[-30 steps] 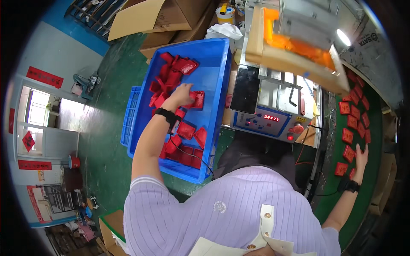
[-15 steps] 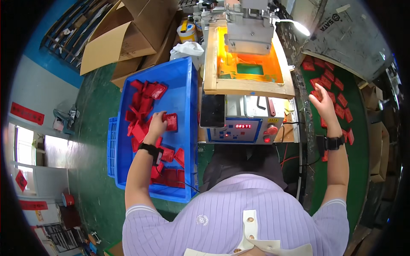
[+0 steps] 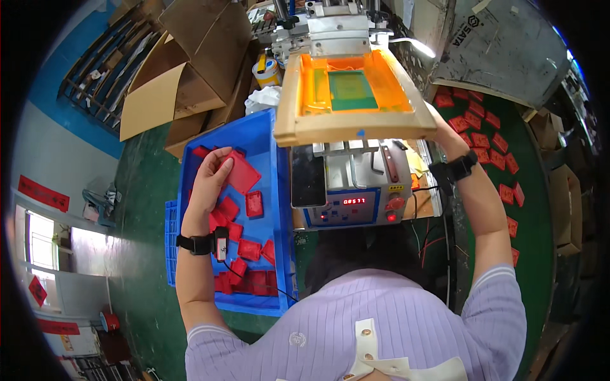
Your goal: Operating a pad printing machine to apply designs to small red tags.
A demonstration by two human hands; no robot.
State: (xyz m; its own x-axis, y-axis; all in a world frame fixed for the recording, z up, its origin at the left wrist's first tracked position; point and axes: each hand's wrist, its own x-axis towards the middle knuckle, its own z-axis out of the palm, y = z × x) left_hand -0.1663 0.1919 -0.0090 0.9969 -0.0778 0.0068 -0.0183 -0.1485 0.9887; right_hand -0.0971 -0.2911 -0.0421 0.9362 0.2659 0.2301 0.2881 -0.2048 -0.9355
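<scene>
My left hand (image 3: 211, 174) grips a flat red plastic piece (image 3: 243, 174) over the blue bin (image 3: 275, 241), which holds loose red pieces (image 3: 253, 203). My right hand (image 3: 443, 132) reaches up at the right side of the wooden screen-printing frame (image 3: 356, 132), its fingers hidden behind it. Orange ink surrounds a green rectangle in the screen (image 3: 352, 89). Under the frame sit a metal machine (image 3: 362, 171) with a lit control panel and a black phone-like slab (image 3: 308, 178) at its left.
On the right, a green belt (image 3: 534, 273) carries several red pieces (image 3: 499, 143) beside a grey cabinet (image 3: 495, 51). Cardboard boxes (image 3: 203, 57) and a white bucket (image 3: 267, 75) stand at the back left. A lamp (image 3: 422, 47) shines behind the frame; cables hang below the machine.
My left hand has lifted a red piece out of the pile. My right hand has moved from the belt up and left to the frame's side.
</scene>
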